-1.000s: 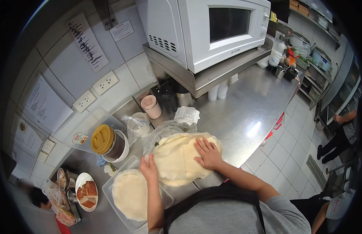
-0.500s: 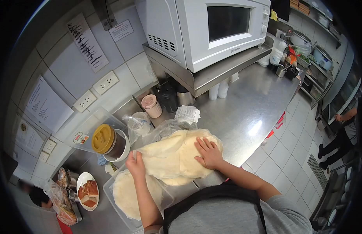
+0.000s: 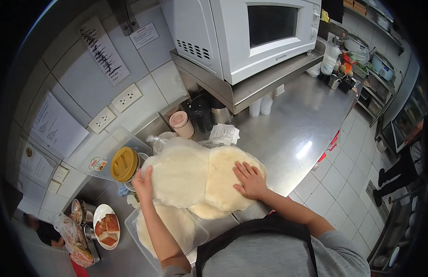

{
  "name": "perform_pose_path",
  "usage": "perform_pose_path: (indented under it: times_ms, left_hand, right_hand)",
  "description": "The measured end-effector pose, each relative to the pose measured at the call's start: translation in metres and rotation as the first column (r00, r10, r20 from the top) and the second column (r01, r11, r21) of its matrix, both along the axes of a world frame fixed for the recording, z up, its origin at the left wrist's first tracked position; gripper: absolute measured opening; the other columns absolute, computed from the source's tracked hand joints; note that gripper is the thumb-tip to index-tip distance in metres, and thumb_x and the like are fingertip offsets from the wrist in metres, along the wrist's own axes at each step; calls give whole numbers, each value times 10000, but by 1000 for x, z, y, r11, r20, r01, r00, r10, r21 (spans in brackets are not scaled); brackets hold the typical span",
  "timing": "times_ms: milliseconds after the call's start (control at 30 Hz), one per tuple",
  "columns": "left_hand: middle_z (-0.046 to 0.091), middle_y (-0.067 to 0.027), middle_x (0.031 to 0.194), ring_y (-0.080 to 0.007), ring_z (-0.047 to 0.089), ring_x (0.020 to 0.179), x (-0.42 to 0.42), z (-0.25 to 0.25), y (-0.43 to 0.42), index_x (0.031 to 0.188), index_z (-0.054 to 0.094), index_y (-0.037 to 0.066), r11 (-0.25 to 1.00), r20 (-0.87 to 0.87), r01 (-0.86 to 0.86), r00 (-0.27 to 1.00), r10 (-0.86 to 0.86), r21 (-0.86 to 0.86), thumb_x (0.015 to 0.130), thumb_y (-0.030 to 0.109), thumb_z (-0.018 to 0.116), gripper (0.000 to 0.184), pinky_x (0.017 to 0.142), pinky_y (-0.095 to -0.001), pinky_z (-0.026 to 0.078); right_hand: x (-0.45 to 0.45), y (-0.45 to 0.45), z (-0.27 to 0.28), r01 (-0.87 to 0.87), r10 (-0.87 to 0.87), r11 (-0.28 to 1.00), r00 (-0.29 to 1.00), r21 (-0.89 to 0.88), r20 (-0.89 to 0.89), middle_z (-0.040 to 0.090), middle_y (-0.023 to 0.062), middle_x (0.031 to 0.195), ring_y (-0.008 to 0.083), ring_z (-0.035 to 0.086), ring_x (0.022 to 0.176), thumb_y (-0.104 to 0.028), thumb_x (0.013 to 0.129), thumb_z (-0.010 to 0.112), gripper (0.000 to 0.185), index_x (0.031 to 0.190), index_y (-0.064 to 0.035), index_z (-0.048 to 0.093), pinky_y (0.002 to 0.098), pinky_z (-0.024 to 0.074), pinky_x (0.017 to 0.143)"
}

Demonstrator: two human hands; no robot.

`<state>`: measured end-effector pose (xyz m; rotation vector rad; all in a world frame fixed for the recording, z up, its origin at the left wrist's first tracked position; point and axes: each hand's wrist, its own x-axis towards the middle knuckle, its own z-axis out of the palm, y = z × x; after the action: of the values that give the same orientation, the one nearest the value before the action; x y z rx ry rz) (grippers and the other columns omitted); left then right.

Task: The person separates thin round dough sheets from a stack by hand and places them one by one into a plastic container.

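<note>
My left hand (image 3: 143, 183) pinches the left edge of a thin, pale, round flatbread (image 3: 179, 173), which is spread out and partly lifted. My right hand (image 3: 251, 181) lies flat, fingers apart, on another round flatbread (image 3: 223, 189) to the right. The edges of more flatbreads show beneath these two. Below my left forearm, a clear plastic container (image 3: 202, 230) holds a further round flatbread (image 3: 170, 226). Crumpled clear plastic (image 3: 161, 142) lies behind the spread sheets.
A jar with a yellow lid (image 3: 124, 164) stands left of my left hand. A plate of bread pieces (image 3: 106, 227) is farther left. Behind are a pink-lidded cup (image 3: 180, 123) and a microwave (image 3: 269, 32) on a steel shelf. Another person (image 3: 403, 161) stands at far right.
My left hand has moved left and up, drawing the folded flatbread out flat to the left. My right hand stays pressed on the right-hand flatbread.
</note>
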<state>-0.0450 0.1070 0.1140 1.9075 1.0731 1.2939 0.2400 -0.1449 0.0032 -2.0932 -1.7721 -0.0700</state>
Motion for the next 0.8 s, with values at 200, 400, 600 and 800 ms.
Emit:
perform_pose_path:
  times_ms: [200,400,600,800]
  left_hand:
    - [649,-41,894,-93,562,814,-71,51,12,984,618,-3,992,148,-117,981,123,-50,901,156,588,182,726,-240,452]
    - [586,-71,1006,-129,556,872,-46,48,-17,1121,542,45,983,218,-42,973,81,-177,938,213,516,249,764,-273,469]
    - [566,-97,1128,-178,598,954,81,48,-119,1318,355,65,616,355,536,844,-401,-577,944,305,525,476,842,-329,482]
    - [585,-87,1114,-189,619,979,103,11,-125,1295,391,70,461,312,671,707,-635,-581,950,275,517,420,875,-311,461]
  right_hand:
    - [0,0,1,8,-8,1000,1000,-24,-19,280,110,1481,331,295,1331,-478,874,463,655,1386,-84,354,496,247,1056]
    - [-2,3,-8,6,-9,999,997,-41,-79,288,123,1474,332,282,1342,-488,881,450,663,1392,-80,342,505,231,1066]
    - [-6,-1,16,-89,112,991,81,104,-990,368,105,1432,270,382,1295,-548,947,306,642,1388,-83,349,449,300,1059]
    - [29,-36,-3,2,51,998,-654,65,-755,543,76,1265,227,533,1151,-440,970,367,526,1329,-60,422,414,431,970]
